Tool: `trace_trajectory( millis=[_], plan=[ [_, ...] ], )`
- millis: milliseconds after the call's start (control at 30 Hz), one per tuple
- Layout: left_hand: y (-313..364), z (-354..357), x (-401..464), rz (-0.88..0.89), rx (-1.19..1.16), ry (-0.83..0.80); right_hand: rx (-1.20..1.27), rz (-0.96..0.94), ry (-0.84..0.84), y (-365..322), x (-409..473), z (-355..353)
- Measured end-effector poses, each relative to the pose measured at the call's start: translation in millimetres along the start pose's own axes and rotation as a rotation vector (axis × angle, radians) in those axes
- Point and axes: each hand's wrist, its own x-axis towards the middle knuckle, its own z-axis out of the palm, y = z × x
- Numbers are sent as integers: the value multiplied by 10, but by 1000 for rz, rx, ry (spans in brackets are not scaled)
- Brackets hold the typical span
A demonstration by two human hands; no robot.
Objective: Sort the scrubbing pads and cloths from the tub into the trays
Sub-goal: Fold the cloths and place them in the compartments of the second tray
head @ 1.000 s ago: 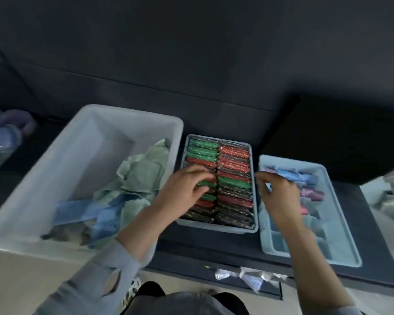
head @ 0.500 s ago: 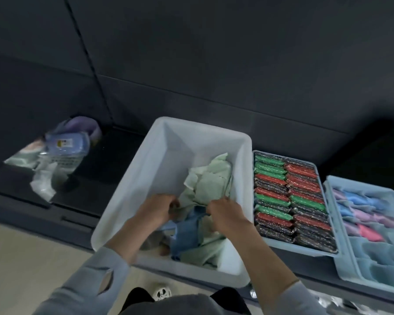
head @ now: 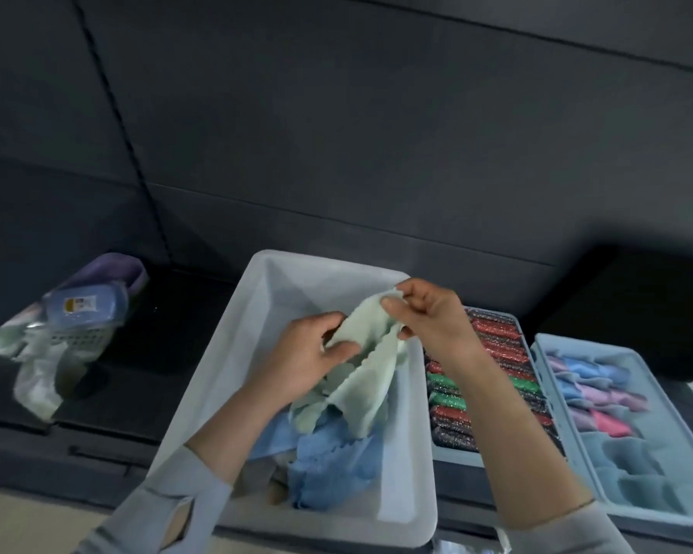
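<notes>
A pale green scalloped-edge cloth (head: 361, 365) is held up over the white rectangular plastic tub (head: 233, 377), at centre frame. Its upper corner is pinched between thumb and forefinger of the right hand (head: 429, 317), at about 1 o'clock from the cloth's middle; the other right fingers are curled. The cloth's left edge is gripped by the left hand (head: 313, 353) at about 9 o'clock, thumb on top, fingers wrapped under the fabric. The cloth's lower part hangs down into the tub and touches the pile there.

In the tub's near half, at 6 o'clock from the hands, blue scalloped cloths (head: 333, 461) lie crumpled, with more pale green fabric on top.

At 3 o'clock from the tub, just beside it, a light blue shallow tray (head: 449, 453) is packed with rows of red, green and dark glittery scrubbing pads (head: 497, 345); part is hidden by the right forearm. Further at 3 o'clock, a light blue divided tray (head: 577, 445) holds rolled blue, purple and pink cloths (head: 593, 385) in its far compartments.

At 9 o'clock, well apart from the tub, a blue lidded container (head: 85, 309) and a purple object (head: 113, 269) lie on the dark surface (head: 169, 325), blurred.
</notes>
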Motion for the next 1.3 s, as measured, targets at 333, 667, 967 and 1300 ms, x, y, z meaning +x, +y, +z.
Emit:
trace_trajectory(
  millis=[333,667,967,1300],
  plan=[
    [415,-339,258,103,2,74,178,-47,61,-302,49,-337],
    [99,-433,195,-105,342,82,176,-116,113,-321,-28,-476],
    [285,-296,138,52,-298,116,18,-104,-417,-371,-370,-194],
    [573,-311,34,186,-306,-69,132,-124,-25,-390,-197,-198]
  ],
)
